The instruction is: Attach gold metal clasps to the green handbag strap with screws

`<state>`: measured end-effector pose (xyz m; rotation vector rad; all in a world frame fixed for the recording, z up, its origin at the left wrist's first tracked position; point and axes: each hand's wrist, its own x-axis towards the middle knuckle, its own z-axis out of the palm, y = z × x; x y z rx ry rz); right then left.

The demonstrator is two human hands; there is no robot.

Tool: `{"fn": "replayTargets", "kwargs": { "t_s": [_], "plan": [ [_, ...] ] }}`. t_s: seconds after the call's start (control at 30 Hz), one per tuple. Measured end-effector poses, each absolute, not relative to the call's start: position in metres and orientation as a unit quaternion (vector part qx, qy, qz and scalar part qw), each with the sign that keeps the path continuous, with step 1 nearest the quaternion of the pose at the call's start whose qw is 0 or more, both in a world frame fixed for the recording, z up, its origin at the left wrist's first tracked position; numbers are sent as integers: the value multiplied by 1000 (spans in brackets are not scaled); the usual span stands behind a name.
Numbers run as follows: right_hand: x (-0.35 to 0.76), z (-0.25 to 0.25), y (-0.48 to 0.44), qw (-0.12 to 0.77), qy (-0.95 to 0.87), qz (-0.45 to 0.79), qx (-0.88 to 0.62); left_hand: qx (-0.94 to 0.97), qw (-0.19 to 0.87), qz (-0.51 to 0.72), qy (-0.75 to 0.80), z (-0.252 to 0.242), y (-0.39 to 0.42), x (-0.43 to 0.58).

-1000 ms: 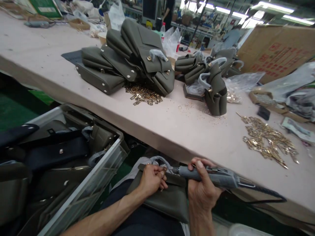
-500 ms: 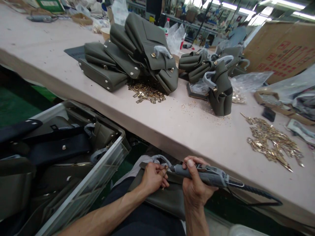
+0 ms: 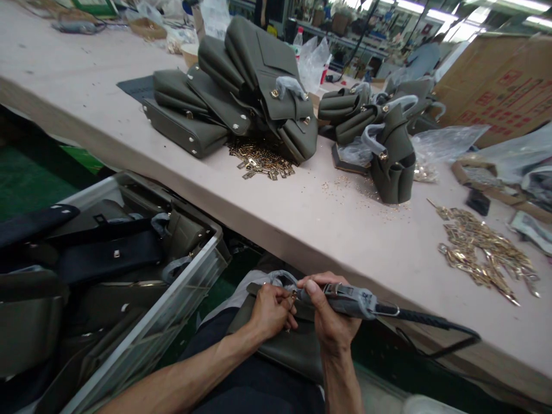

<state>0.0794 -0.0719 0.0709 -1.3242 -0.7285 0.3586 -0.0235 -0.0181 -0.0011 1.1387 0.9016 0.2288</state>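
An olive-green handbag [image 3: 297, 351] lies across my lap, its grey-wrapped handle [image 3: 282, 277] arching up toward the table edge. My left hand [image 3: 273, 310] pinches a small gold fitting [image 3: 294, 294] at the base of that handle. Wrapped around a grey electric screwdriver [image 3: 351, 300], my right hand [image 3: 330, 316] keeps the tool roughly level, pointing left. Its tip meets the gold fitting beside my left fingertips; the exact contact is hidden by my fingers. A black cord runs off the tool's rear to the right.
On the pale table [image 3: 259, 207] sit a pile of olive bags [image 3: 259, 75], gold hardware pieces [image 3: 483, 247], another standing bag [image 3: 392, 161] and a cardboard box [image 3: 495, 92]. A white plastic crate [image 3: 172, 299] of bags stands at my left. A person [image 3: 425, 57] is far back.
My right hand has brought the screwdriver leftward, its tip now against the gold fitting. My left hand keeps its pinch. The whole view has shifted slightly.
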Motion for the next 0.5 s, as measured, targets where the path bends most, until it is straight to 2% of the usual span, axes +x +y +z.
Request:
{"fn": "replayTargets", "kwargs": {
  "t_s": [0.23, 0.5],
  "plan": [
    [84, 64, -68, 687, -352, 175, -611, 513, 753, 91, 402, 6, -19, -28],
    [87, 74, -72, 658, -388, 254, -593, 573, 718, 88, 385, 8, -17, -30]
  ]
}}
